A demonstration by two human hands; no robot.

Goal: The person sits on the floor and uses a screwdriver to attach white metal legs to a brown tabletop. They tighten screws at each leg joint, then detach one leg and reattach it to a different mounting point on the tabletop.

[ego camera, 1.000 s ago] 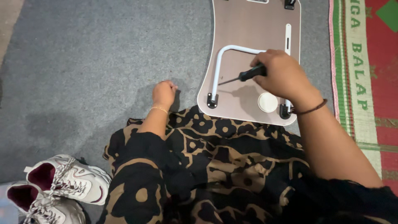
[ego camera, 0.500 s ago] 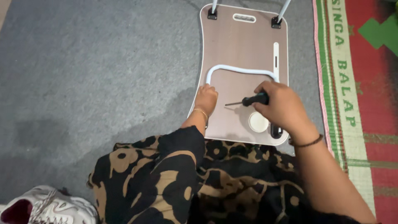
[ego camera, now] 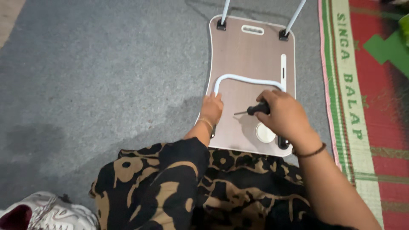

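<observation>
1. Overhead, a grey carpeted floor [ego camera: 106, 76] carries everything; its left and top edges run out of frame, so its full extent cannot be judged.
2. Red and green woven mat [ego camera: 366, 110], at right: cut off by the frame, its far side unseen.
3. Brown rounded-rectangle lap table board with a pale rim [ego camera: 251, 59], lying underside up on the carpet just ahead of the person's knees. It looks stiff, flat and fairly light; its smooth face would likely slide on the carpet unless pressed down, and the edges or the slot handle near the far end seem the natural places to take it.
4. White bent metal tube leg [ego camera: 247, 79], folded flat across the board. It appears rigid and slick. A second pair of tubes rises from the far corners and leaves the frame.
5. Right hand [ego camera: 286, 117]: fingers wrapped closed round a black-handled screwdriver [ego camera: 255, 109], whose thin shaft points left. The handle is mostly covered and the tip is too small to read.
6. Left hand [ego camera: 211, 109]: resting on the board's near-left edge beside the tube end; whether its fingers pinch anything cannot be told, and they hide the bracket there.
7. White sneaker [ego camera: 47, 213], bottom left, partly cut off.
</observation>
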